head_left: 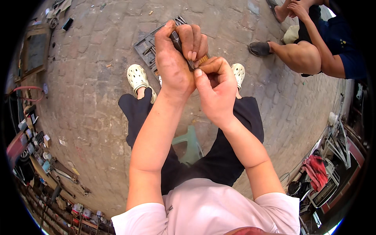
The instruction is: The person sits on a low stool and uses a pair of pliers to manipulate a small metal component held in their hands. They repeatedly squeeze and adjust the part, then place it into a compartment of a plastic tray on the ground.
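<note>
Case (138, 47): metal tools (149, 51) inside | left hand (172, 62) + right hand (216, 88): dark rod (176, 41)

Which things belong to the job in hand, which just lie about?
Likely the job:
dark metal rod, held in the left hand, lower end pinched by the right hand
open grey tool case, partly hidden

Likely lying about:
crumpled red cloth
small black rectangular object

Left of the left hand (174, 64), passage over the paving (92, 84) is open. Right of the right hand (216, 88), passage is open to the co-worker's leg (297, 55). Beyond and below, the tool case (141, 44) obstructs
</note>
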Demonstrator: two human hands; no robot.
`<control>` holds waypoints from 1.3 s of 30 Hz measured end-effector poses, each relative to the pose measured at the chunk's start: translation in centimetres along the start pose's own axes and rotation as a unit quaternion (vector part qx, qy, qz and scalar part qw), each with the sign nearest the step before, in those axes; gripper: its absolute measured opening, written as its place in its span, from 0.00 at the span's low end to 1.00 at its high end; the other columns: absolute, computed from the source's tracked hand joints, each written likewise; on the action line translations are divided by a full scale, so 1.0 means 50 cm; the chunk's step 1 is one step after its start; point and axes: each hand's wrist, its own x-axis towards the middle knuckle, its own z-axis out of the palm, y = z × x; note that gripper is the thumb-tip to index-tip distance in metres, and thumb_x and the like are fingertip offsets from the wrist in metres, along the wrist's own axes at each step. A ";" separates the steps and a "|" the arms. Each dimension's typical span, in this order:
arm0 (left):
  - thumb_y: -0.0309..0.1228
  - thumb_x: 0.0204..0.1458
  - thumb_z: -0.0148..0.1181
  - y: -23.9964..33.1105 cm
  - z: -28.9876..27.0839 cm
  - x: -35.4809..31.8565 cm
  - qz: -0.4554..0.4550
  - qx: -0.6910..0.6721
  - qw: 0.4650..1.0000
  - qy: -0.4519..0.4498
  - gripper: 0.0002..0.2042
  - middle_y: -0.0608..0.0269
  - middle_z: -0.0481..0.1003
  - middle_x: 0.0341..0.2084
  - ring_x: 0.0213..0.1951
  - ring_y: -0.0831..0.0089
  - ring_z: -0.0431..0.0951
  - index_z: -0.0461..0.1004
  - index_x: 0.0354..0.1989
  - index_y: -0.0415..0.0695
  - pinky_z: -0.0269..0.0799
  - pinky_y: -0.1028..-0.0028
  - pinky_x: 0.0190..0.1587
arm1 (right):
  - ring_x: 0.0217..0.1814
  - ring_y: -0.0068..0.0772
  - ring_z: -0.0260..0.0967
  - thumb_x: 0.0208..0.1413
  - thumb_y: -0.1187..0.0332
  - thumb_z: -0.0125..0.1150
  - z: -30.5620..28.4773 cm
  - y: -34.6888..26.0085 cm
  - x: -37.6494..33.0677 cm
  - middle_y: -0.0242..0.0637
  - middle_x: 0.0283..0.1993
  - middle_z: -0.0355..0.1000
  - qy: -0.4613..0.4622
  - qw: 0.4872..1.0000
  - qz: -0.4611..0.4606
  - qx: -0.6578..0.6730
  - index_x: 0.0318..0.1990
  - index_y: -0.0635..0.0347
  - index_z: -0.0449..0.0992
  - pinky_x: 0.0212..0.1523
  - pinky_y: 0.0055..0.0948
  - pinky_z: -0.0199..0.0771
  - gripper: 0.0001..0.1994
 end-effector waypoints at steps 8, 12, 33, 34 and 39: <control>0.45 0.59 0.38 0.003 0.000 -0.002 -0.020 -0.022 1.000 0.001 0.26 0.69 0.52 0.10 0.17 0.77 0.47 0.51 0.09 0.46 0.46 0.74 0.22 | 0.29 0.21 0.65 0.50 0.77 0.61 -0.001 -0.006 0.007 0.34 0.28 0.69 -0.016 0.999 -0.034 -0.025 0.30 0.66 0.69 0.32 0.23 0.68 0.06; 0.44 0.60 0.38 0.002 -0.001 -0.001 -0.024 -0.034 0.999 -0.018 0.26 0.69 0.52 0.10 0.17 0.77 0.47 0.51 0.09 0.46 0.46 0.74 0.22 | 0.29 0.21 0.65 0.49 0.77 0.61 -0.005 -0.007 0.012 0.34 0.28 0.69 -0.046 0.997 -0.052 -0.036 0.30 0.65 0.69 0.32 0.23 0.69 0.06; 0.45 0.59 0.38 0.001 0.002 -0.001 -0.028 -0.014 0.999 -0.015 0.26 0.69 0.52 0.10 0.17 0.77 0.48 0.51 0.08 0.46 0.46 0.75 0.22 | 0.28 0.26 0.67 0.48 0.78 0.61 -0.014 -0.013 0.021 0.36 0.29 0.68 -0.061 0.986 -0.111 -0.111 0.31 0.66 0.68 0.31 0.25 0.70 0.07; 0.45 0.59 0.38 -0.001 0.000 -0.002 -0.032 -0.011 0.999 -0.010 0.26 0.69 0.52 0.10 0.17 0.77 0.48 0.51 0.08 0.46 0.46 0.75 0.22 | 0.28 0.26 0.67 0.48 0.78 0.61 -0.014 -0.014 0.022 0.36 0.29 0.68 -0.058 0.985 -0.117 -0.112 0.31 0.66 0.68 0.31 0.25 0.70 0.07; 0.45 0.58 0.37 0.000 -0.009 -0.001 -0.038 -0.052 0.998 -0.019 0.26 0.67 0.52 0.11 0.17 0.76 0.50 0.51 0.09 0.45 0.47 0.75 0.21 | 0.28 0.26 0.67 0.48 0.78 0.61 -0.018 -0.011 0.017 0.36 0.28 0.68 -0.082 0.981 -0.119 -0.129 0.30 0.66 0.68 0.30 0.25 0.70 0.06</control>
